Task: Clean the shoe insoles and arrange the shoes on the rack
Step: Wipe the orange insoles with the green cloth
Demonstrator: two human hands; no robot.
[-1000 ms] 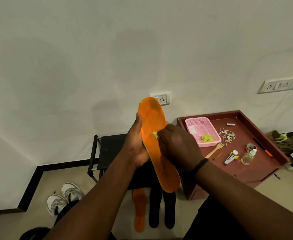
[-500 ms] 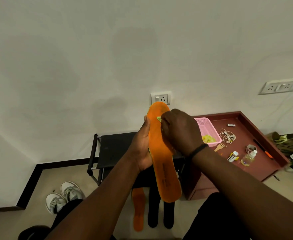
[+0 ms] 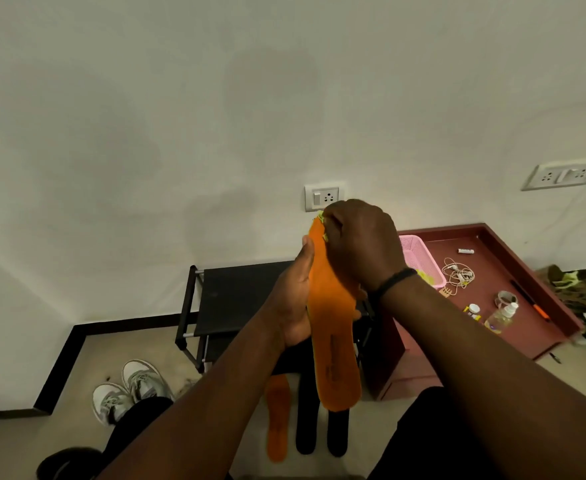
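Nearest the camera, in front of the black shoe rack (image 3: 239,296), the person holds an orange insole (image 3: 333,341) upright, heel end down and toe end up. The left hand (image 3: 293,306) grips it along its left edge, about midway up, palm wrapped behind and thumb laid on the front face. The right hand (image 3: 360,247) is clenched over the toe end and pinches a small yellow-green cloth (image 3: 321,218) against the orange surface; only a scrap of the cloth shows past the knuckles.

Judging by its thin profile and the slight curve along its length, the insole is light and flexible, likely foam, so it would bend away under a hard rub. The palm behind it looks like the right support: a hold at the middle leaves both ends free to wipe, and a finger backing the part being rubbed would keep it from folding. Its textured face seems unlikely to slip.

Below the rack on the floor lie a second orange insole (image 3: 277,417) and, just right of it, two black insoles (image 3: 321,427) side by side, which by this reckoning are either done or waiting. Left of the rack stands a pair of grey-and-white sneakers (image 3: 130,389), not yet on any shelf.

Right of the rack, a maroon tabletop (image 3: 513,327) carries a pink basket (image 3: 419,258) with more yellow-green cloth inside, a tangle of white cord (image 3: 457,273) and a small clear bottle (image 3: 501,317). Above the rack, on the wall, sits a white socket (image 3: 322,197).
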